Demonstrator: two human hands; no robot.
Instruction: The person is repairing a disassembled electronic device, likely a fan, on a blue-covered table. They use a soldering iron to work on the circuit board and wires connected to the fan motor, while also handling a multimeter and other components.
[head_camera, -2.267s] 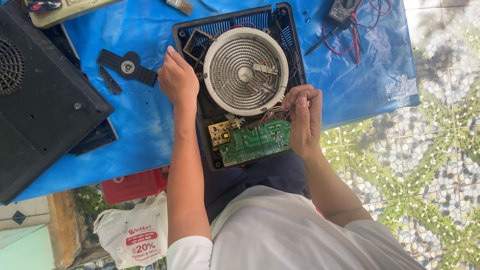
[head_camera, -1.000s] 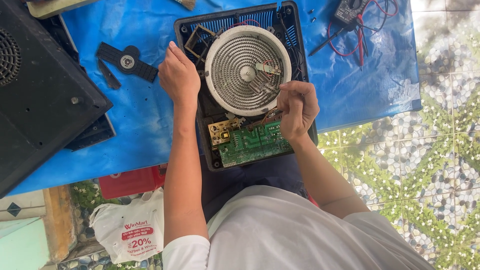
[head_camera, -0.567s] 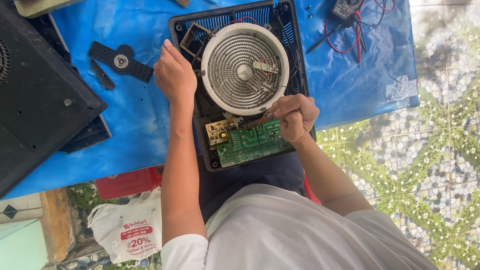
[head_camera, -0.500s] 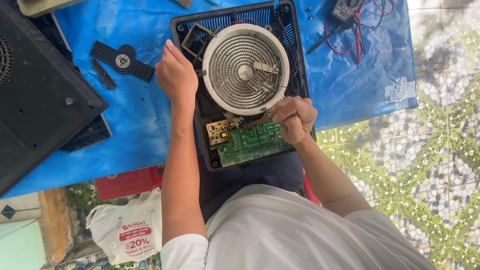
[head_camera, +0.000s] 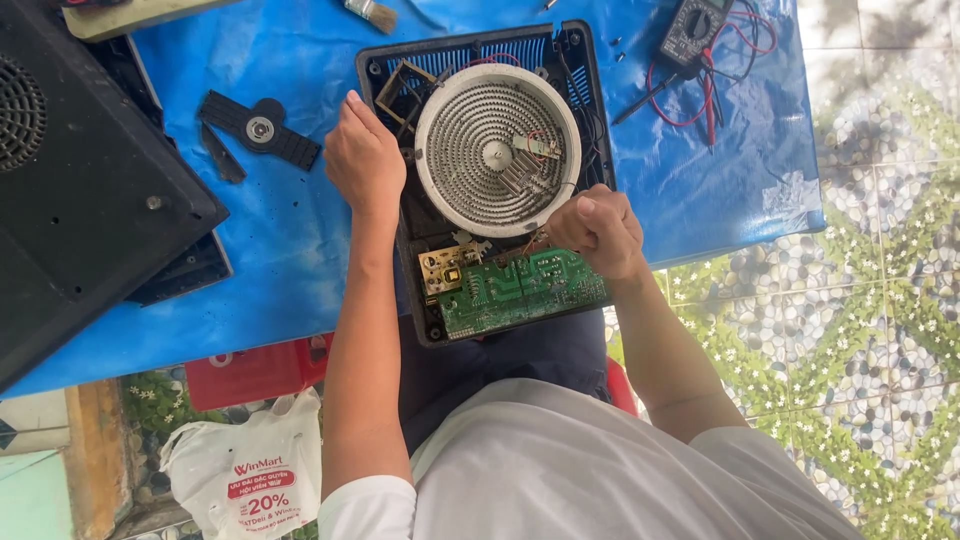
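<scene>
Ribbed round heating coil (head_camera: 497, 150) lies between both hands.

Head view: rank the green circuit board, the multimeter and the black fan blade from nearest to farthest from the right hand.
From the right hand:
1. Green circuit board, just below it inside the cooker.
2. Multimeter, at the mat's top right.
3. Black fan blade, far left, beyond the left hand.

- My black cooker housing (head_camera: 575, 60) holds a white-rimmed grey spiral coil (head_camera: 497, 150).
- Green circuit board (head_camera: 525, 290) nearest me.
- Blue tarp (head_camera: 730, 190) beneath.
- Pebble-patterned floor (head_camera: 850, 330) right.
</scene>
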